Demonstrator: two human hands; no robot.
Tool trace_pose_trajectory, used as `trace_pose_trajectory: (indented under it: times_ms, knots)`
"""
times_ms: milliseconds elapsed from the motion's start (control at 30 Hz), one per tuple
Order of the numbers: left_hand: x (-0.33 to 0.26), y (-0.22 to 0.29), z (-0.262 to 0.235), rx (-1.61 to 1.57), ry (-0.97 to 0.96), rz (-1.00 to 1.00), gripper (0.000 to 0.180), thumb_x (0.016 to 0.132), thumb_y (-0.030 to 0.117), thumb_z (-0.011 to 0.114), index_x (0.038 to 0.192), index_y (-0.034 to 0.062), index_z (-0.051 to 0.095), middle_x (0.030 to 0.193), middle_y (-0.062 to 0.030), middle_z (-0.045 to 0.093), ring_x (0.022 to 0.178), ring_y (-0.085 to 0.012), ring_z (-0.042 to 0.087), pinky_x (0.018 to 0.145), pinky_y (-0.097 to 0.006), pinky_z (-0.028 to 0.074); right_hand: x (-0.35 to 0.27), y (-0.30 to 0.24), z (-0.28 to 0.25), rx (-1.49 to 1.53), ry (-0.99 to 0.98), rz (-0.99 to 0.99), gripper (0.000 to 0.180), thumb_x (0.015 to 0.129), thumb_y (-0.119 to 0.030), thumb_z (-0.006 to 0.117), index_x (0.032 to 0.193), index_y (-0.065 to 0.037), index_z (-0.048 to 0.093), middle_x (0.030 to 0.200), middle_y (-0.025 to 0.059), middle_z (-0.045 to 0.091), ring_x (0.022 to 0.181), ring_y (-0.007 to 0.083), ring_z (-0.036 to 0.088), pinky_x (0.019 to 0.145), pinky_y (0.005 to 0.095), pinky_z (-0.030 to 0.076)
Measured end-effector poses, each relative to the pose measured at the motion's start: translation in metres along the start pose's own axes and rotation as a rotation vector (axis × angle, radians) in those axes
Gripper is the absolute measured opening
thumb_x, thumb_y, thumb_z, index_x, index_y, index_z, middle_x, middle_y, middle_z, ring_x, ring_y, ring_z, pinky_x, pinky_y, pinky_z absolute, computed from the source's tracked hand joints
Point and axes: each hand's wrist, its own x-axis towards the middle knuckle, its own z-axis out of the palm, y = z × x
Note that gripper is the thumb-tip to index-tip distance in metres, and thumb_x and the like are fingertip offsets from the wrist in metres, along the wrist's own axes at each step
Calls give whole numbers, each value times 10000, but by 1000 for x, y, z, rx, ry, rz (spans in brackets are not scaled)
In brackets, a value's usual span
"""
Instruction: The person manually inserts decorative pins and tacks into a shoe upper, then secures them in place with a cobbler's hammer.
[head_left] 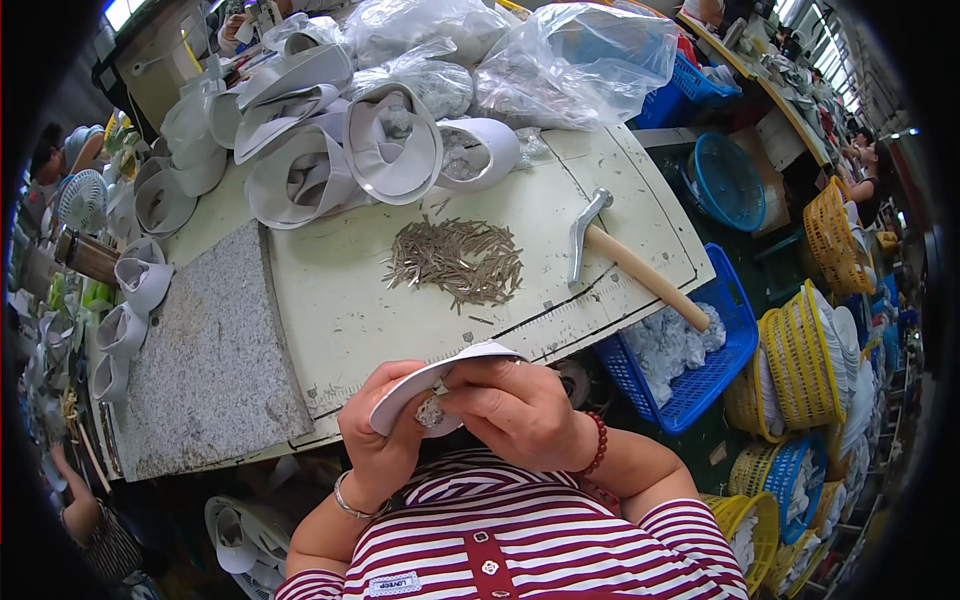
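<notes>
Close to my body, in front of the table's near edge, both hands hold a white sun visor (402, 395). My left hand (382, 445) is closed around its left side, with the thumb beside a small sparkly silver ornament (430, 411) on the visor. My right hand (520, 412) pinches the visor's right part, its fingertips meeting near the ornament. Whether a small piece sits between those right fingertips is hidden. Beyond my hands, a pile of thin metal strips (455, 262) lies on the pale table (350, 340). A wooden-handled hammer (640, 272) rests to its right.
A grey stone slab (210, 350) covers the table's left. White visors (393, 145) and clear plastic bags (575, 60) crowd the back. A blue basket (735, 340) with white material stands under the right edge, beside yellow baskets (800, 360). Other people work in the background.
</notes>
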Motion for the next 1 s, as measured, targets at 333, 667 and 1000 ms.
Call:
trace_pose_trajectory:
  times_ms: [333, 667, 1000]
  knots:
    - [0, -1, -2, -97, -19, -87, 149, 936, 2, 608, 1057, -48, 678, 1042, -79, 666, 794, -75, 602, 630, -184, 479, -4, -2, 1, -9, 54, 25, 236, 688, 81, 741, 902, 14, 666, 938, 153, 679, 773, 277, 687, 645, 334, 571]
    - [2, -5, -1, -204, 38, -181, 136, 896, -17, 656, 1024, -45, 692, 895, -22, 681, 736, -51, 588, 595, -191, 458, -3, 1, -3, 133, 36, 161, 241, 665, 77, 756, 681, -67, 564, 888, 145, 718, 577, 199, 647, 525, 276, 512]
    - [4, -13, -1, -342, 19, -275, 53, 906, 3, 666, 912, -14, 716, 753, 17, 658, 658, -28, 547, 550, -193, 429, -4, 8, 1, 143, 91, 126, 401, 661, 54, 789, 590, -108, 428, 865, 157, 721, 493, 188, 586, 449, 254, 454]
